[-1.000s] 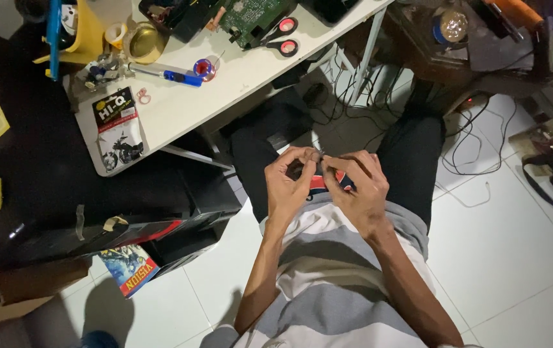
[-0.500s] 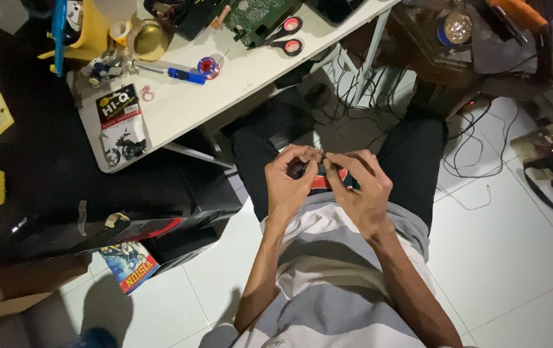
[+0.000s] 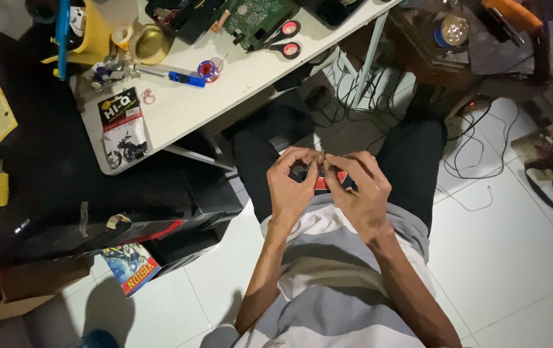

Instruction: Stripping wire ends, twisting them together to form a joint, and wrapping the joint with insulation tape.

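L hand (image 3: 291, 183) + R hand (image 3: 358, 187) still over lap | fingertips pinching small wire (image 3: 321, 154) | no visible shift vs prev

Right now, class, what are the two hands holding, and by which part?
Both hands, left and right, pinch one small thin thing between their fingertips, one at each side. It is too small to tell what it is.

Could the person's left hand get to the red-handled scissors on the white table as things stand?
Probably yes. The scissors lie uncovered near the white table edge facing the lap, nothing lying over them. But the left hand is busy pinching a small item with the right hand, so it would need to let go first.
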